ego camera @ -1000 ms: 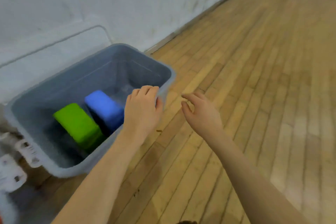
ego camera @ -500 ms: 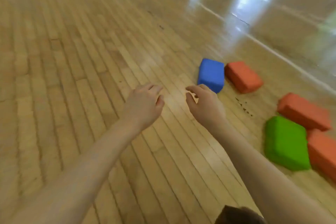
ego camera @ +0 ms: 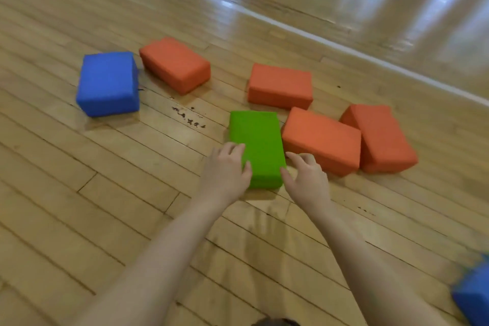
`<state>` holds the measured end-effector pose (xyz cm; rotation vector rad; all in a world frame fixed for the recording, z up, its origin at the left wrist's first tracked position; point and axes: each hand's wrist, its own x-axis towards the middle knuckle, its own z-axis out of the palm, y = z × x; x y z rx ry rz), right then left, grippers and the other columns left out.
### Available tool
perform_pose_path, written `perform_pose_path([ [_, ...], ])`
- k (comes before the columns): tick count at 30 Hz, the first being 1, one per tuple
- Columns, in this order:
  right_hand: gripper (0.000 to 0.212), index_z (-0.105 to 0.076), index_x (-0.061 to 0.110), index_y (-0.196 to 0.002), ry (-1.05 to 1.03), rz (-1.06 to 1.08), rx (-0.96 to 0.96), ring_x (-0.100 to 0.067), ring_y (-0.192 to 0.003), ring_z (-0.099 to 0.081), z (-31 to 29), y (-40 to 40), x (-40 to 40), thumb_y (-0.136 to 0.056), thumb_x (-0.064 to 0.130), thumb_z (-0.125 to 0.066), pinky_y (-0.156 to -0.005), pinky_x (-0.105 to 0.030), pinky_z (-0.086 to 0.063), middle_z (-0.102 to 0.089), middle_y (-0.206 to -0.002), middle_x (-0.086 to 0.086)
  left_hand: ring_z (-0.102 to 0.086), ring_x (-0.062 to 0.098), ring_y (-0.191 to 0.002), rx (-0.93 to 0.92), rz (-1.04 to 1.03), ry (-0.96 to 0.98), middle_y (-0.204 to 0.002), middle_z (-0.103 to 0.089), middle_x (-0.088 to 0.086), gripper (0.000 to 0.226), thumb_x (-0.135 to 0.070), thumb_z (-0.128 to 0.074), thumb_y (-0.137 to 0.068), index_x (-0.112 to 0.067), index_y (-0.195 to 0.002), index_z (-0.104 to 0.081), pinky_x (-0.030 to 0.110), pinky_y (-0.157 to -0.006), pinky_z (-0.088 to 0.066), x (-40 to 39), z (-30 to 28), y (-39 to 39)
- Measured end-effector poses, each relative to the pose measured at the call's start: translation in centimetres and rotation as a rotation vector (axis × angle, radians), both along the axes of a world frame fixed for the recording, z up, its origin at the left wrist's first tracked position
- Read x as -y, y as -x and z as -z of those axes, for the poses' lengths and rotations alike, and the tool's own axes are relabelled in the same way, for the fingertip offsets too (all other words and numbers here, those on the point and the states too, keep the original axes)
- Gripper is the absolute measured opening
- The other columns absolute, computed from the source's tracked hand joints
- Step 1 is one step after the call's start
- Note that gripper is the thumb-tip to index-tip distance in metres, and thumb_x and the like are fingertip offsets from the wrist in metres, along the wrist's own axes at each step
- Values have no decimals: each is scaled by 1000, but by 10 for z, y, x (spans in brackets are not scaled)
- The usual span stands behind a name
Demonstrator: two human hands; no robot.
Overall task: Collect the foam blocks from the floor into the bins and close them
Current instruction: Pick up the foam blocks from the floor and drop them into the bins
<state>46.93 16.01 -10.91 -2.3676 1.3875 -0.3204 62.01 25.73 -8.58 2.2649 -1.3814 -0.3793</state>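
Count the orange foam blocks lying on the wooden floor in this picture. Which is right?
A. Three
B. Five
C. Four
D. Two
C: four orange blocks show, one beside the blue block at, one in the middle, and two on the right, next to the green block.

Both hands are flanking the near end of a green foam block point(ego camera: 256, 145) lying on the wooden floor point(ego camera: 79, 193); the left hand point(ego camera: 225, 169) is overlapping its left edge, fingers relaxed; the right hand point(ego camera: 307, 180) is hovering just beside its right edge, fingers spread; four orange blocks point(ego camera: 321, 137) and a blue block point(ego camera: 108, 82) are lying around it.
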Motion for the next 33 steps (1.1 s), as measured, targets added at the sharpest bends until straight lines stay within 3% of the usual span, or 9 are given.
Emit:
perform_pose_path([
  [6, 64, -20, 31, -147, -158, -51, -136, -30, -130, -38, 66, -2, 54, -92, 53, -43, -103, -45, -31, -29, -149, -8, -18, 31, -139, -13, -214, -259, -155, -14, 13, 75, -46, -41, -94, -10, -149, -5, 43, -112, -18, 61, 67, 9],
  [10, 63, -18, 32, -148, -181, -170, -125, -27, -135, -32, 88, -13, 58, -93, 51, -42, -107, -48, -21, -27, -150, -12, -23, 32, -136, -40, -316, -384, -151, -21, 16, 81, -53, -41, -92, -4, -147, -9, 45, -112, -19, 68, 93, 7],
  [12, 59, -25, 32, -146, -161, -166, -61, -27, -135, -31, 93, -12, 55, -93, 47, -46, -106, -45, -19, -29, -148, -14, -24, 33, -135, -105, -342, -333, -149, -25, 15, 79, -51, -44, -91, -5, -146, -13, 47, -112, -19, 67, 101, 9],
  [17, 54, -38, 33, -141, -153, -144, 164, -23, -134, -33, 93, -6, 48, -90, 49, -44, -99, -37, -20, -42, -139, -13, -11, 29, -141, -269, -415, -37, -155, -6, 10, 76, -51, -52, -87, -24, -147, -14, 54, -112, -18, 52, 97, 14],
  [20, 55, -38, 33, -140, -170, -134, 296, -19, -135, -30, 84, -4, 37, -88, 48, -42, -97, -29, -17, -42, -140, -10, -34, 21, -131, -406, -356, 221, -145, -31, 2, 69, -43, -60, -85, -30, -142, -23, 48, -102, -40, 45, 78, 12],
  [22, 52, -39, 36, -139, -173, -154, 351, -16, -131, -34, 71, -2, 39, -89, 48, -42, -98, -28, -18, -42, -139, -6, -41, 15, -121, -430, -364, 320, -136, -39, -5, 64, -40, -64, -84, -34, -138, -31, 40, -97, -45, 45, 62, 9],
  [26, 48, -45, 35, -136, 7, -263, 172, -18, -120, -44, 71, 0, 73, -92, 52, -37, -95, -32, -21, -48, -136, 4, -37, 19, -123, -227, -495, 337, -140, -36, -4, 61, -42, -59, -87, -38, -141, -33, 35, -100, -37, 54, 51, 4],
  [29, 46, -50, 31, -133, -13, -140, 134, -24, -124, -43, 84, 3, 107, -88, 42, -58, -97, -35, -21, -47, -138, 0, -38, 29, -116, 31, -488, 237, -145, -36, -1, 59, -44, -58, -87, -34, -141, -36, 38, -93, -36, 62, 60, 8],
  [33, 62, -38, 33, -141, 78, -146, -95, -34, -138, -23, 94, 6, 146, -85, 47, -60, -108, -44, -15, -27, -153, -6, -42, 37, -114, 154, -396, 184, -141, -43, 3, 51, -42, -56, -87, -30, -135, -46, 49, -88, -39, 78, 75, 17],
])
